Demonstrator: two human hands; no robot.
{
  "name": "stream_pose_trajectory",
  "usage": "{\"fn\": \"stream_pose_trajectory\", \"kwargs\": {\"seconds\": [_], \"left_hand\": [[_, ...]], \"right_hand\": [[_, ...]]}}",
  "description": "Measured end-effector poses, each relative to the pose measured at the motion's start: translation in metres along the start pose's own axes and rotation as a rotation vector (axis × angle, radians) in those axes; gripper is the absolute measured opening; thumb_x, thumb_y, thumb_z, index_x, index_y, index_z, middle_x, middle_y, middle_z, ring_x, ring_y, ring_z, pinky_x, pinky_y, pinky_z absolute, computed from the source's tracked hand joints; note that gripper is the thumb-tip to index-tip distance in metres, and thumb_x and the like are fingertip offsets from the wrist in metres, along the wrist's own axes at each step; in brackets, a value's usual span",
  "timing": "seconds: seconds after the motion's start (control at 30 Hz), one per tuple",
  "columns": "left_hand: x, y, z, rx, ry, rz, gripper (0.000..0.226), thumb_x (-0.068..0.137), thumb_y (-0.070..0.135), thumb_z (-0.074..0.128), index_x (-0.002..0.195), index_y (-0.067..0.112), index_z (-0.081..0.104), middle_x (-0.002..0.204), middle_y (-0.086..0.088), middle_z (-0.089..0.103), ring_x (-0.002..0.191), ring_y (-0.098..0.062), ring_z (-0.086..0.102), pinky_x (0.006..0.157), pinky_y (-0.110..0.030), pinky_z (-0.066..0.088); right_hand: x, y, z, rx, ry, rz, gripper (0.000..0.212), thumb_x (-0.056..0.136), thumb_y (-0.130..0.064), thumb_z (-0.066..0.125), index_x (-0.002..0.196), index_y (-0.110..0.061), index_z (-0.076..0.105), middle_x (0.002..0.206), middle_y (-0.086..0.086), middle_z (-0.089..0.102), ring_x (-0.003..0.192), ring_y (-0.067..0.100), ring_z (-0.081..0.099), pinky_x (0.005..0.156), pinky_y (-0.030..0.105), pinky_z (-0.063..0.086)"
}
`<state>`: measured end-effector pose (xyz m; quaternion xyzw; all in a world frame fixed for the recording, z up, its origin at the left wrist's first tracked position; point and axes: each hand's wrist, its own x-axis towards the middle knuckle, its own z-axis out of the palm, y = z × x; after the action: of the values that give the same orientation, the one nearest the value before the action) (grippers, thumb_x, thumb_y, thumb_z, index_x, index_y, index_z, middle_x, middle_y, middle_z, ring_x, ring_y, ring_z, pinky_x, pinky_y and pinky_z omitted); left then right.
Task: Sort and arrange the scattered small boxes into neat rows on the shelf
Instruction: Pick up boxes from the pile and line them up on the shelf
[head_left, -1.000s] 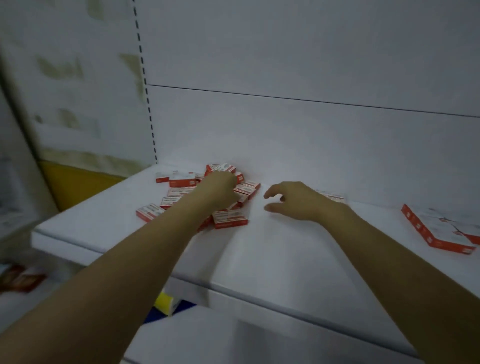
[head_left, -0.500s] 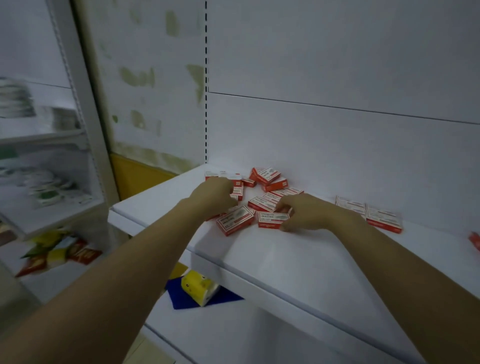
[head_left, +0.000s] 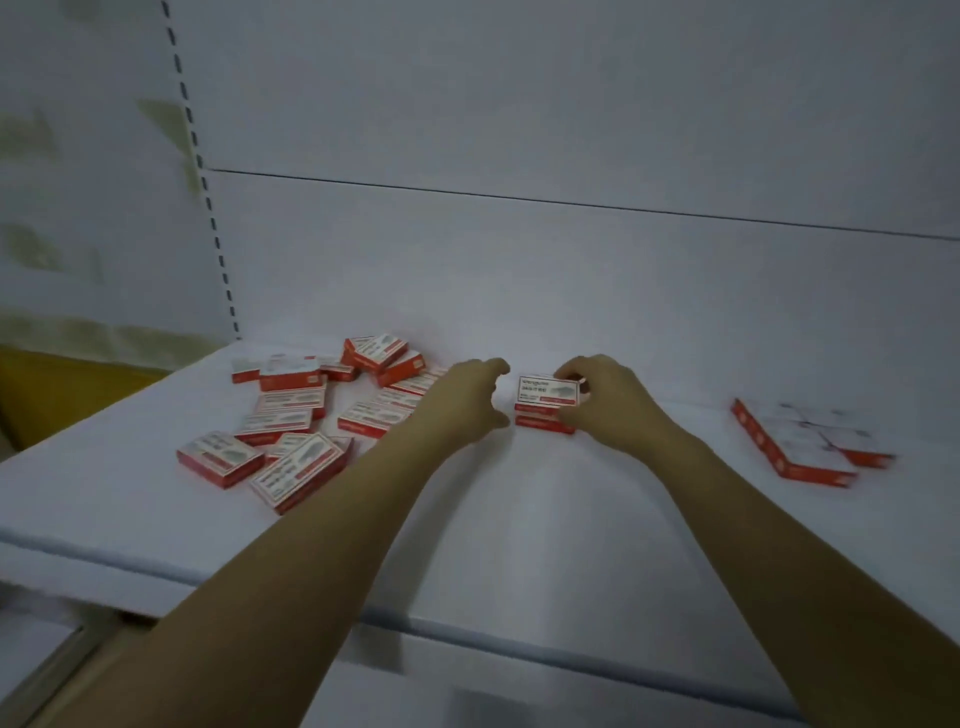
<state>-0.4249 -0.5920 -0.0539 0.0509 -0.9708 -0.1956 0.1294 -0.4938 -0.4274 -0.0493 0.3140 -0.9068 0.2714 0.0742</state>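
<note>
Several small red-and-white boxes lie scattered in a loose pile (head_left: 306, 415) on the left part of the white shelf (head_left: 519, 519). My right hand (head_left: 602, 400) grips a small stack of these boxes (head_left: 545, 402) near the back middle of the shelf, fingers over the top box. My left hand (head_left: 470, 397) hovers just left of that stack with fingers loosely curled and nothing in them, its wrist over the pile's right edge. A tidy group of the same boxes (head_left: 800, 441) lies flat at the right.
The white back panel (head_left: 571, 260) rises directly behind the boxes. A slotted upright (head_left: 208, 197) marks the shelf's left end, with a yellow surface (head_left: 62, 395) beyond it. The shelf's front edge (head_left: 467, 629) runs under my forearms.
My right hand has taken boxes out of the pile and carried them rightward, where they now sit as a stack. My left hand left the pile and moved beside the stack. The view swung right.
</note>
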Motion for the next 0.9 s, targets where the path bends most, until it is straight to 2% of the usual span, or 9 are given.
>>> {"fn": "stream_pose_trajectory", "kwargs": {"seconds": [0.13, 0.27, 0.37, 0.43, 0.57, 0.63, 0.73, 0.8, 0.9], "left_hand": [[0.02, 0.022, 0.02, -0.094, 0.108, 0.076, 0.034, 0.081, 0.016, 0.067, 0.114, 0.01, 0.06, 0.109, -0.01, 0.064, 0.095, -0.025, 0.059, 0.082, -0.033, 0.049], [0.034, 0.028, 0.034, -0.246, 0.2, 0.11, 0.034, 0.082, 0.012, 0.066, 0.116, 0.01, 0.06, 0.106, -0.007, 0.066, 0.09, -0.02, 0.062, 0.081, -0.028, 0.049], [0.037, 0.021, 0.043, -0.417, 0.232, 0.121, 0.035, 0.08, 0.006, 0.067, 0.115, 0.01, 0.062, 0.103, -0.007, 0.067, 0.088, -0.018, 0.063, 0.084, -0.03, 0.052], [0.036, 0.012, 0.048, -0.496, 0.225, 0.105, 0.037, 0.078, 0.001, 0.067, 0.114, 0.01, 0.063, 0.102, -0.005, 0.067, 0.088, -0.015, 0.062, 0.082, -0.027, 0.053], [0.042, 0.0, 0.046, -0.559, 0.199, 0.07, 0.039, 0.079, -0.001, 0.066, 0.116, 0.011, 0.062, 0.106, -0.002, 0.065, 0.091, -0.013, 0.062, 0.076, -0.015, 0.05], [0.046, -0.001, 0.042, -0.609, 0.174, 0.05, 0.045, 0.08, 0.001, 0.068, 0.122, 0.013, 0.059, 0.111, 0.001, 0.064, 0.093, -0.01, 0.061, 0.078, -0.014, 0.05], [0.045, 0.002, 0.034, -0.72, 0.091, 0.018, 0.047, 0.08, 0.009, 0.072, 0.124, 0.016, 0.059, 0.106, 0.007, 0.064, 0.091, -0.006, 0.063, 0.079, -0.017, 0.051], [0.043, 0.003, 0.027, -0.867, 0.029, -0.017, 0.041, 0.079, 0.015, 0.073, 0.118, 0.016, 0.062, 0.099, 0.006, 0.067, 0.086, -0.004, 0.065, 0.077, -0.018, 0.053], [0.043, 0.002, 0.021, -1.006, -0.051, -0.103, 0.026, 0.081, 0.028, 0.07, 0.102, 0.013, 0.065, 0.096, -0.004, 0.069, 0.083, -0.012, 0.066, 0.079, -0.027, 0.053]], "right_hand": [[0.001, 0.021, -0.002, -0.002, 0.11, -0.006, 0.041, 0.076, -0.016, 0.071, 0.115, -0.015, 0.06, 0.111, 0.008, 0.054, 0.103, 0.022, 0.052, 0.079, 0.022, 0.039], [0.003, 0.03, -0.005, 0.043, 0.211, 0.035, 0.036, 0.079, -0.015, 0.07, 0.113, -0.013, 0.059, 0.111, 0.008, 0.052, 0.103, 0.022, 0.051, 0.08, 0.021, 0.04], [0.001, 0.031, 0.002, 0.125, 0.257, 0.052, 0.035, 0.079, -0.012, 0.07, 0.113, -0.013, 0.059, 0.107, 0.002, 0.047, 0.093, 0.012, 0.052, 0.072, 0.007, 0.039], [0.0, 0.034, 0.01, 0.196, 0.26, 0.037, 0.036, 0.079, -0.011, 0.07, 0.114, -0.013, 0.06, 0.109, -0.002, 0.045, 0.088, 0.005, 0.051, 0.073, 0.003, 0.042], [0.003, 0.039, 0.017, 0.245, 0.227, -0.028, 0.039, 0.08, -0.007, 0.069, 0.118, -0.011, 0.06, 0.114, -0.001, 0.047, 0.097, 0.008, 0.055, 0.092, 0.02, 0.047], [0.006, 0.039, 0.014, 0.322, 0.206, 0.001, 0.042, 0.08, -0.009, 0.07, 0.12, -0.013, 0.06, 0.114, -0.003, 0.051, 0.098, 0.008, 0.058, 0.087, 0.013, 0.048], [0.006, 0.042, 0.004, 0.502, 0.121, 0.117, 0.044, 0.081, -0.01, 0.069, 0.123, -0.018, 0.057, 0.112, -0.007, 0.059, 0.091, -0.003, 0.06, 0.071, 0.002, 0.047], [0.004, 0.046, -0.003, 0.598, 0.068, 0.167, 0.041, 0.083, -0.018, 0.067, 0.123, -0.022, 0.057, 0.11, -0.007, 0.064, 0.091, 0.0, 0.063, 0.071, 0.008, 0.05], [0.003, 0.042, -0.007, 0.792, 0.038, 0.246, 0.029, 0.089, -0.031, 0.059, 0.113, -0.015, 0.062, 0.098, 0.0, 0.069, 0.083, 0.008, 0.069, 0.074, 0.018, 0.055]]}}
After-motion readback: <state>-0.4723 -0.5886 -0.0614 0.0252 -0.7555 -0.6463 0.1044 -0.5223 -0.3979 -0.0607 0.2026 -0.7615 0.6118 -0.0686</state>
